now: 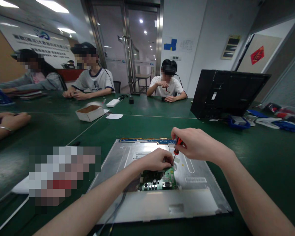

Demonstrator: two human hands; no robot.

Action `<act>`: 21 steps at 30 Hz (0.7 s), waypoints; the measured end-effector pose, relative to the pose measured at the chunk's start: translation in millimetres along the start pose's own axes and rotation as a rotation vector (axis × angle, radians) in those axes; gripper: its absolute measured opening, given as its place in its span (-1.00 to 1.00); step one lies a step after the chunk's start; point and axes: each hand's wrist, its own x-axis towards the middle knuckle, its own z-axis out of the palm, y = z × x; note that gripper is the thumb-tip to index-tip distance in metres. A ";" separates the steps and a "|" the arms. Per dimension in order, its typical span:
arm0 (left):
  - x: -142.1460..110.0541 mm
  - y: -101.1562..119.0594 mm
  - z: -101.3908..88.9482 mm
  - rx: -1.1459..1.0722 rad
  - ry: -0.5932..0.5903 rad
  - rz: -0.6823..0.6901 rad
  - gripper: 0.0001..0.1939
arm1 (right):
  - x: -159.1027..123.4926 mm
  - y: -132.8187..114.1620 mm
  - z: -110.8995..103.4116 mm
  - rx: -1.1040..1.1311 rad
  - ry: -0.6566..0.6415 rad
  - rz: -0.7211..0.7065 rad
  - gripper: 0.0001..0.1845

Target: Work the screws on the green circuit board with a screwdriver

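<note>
A metal display panel (199,203) lies flat on the table in front of me, a green circuit board (170,180) on its middle. My right hand (196,144) grips a red and black screwdriver (176,151) from above, its shaft pointing down at the board's upper right corner. Close by the screwdriver's tip, the fingers of my left hand (157,159) are pinched together over the board's upper edge. Whatever they hold, if anything, is hidden. Along the panel's far edge runs a narrow blue circuit strip (142,141).
A black monitor housing (226,93) stands at the back right beside blue and white items (272,122). Toward the back left is an open white box (89,113). Dark cables (118,206) cross the panel's near left. Several people sit around the green table (149,126).
</note>
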 end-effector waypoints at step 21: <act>-0.1 2.7 -0.1 0.046 0.002 0.008 -0.85 | 1.1 -1.0 1.5 -0.038 -0.018 0.015 -0.79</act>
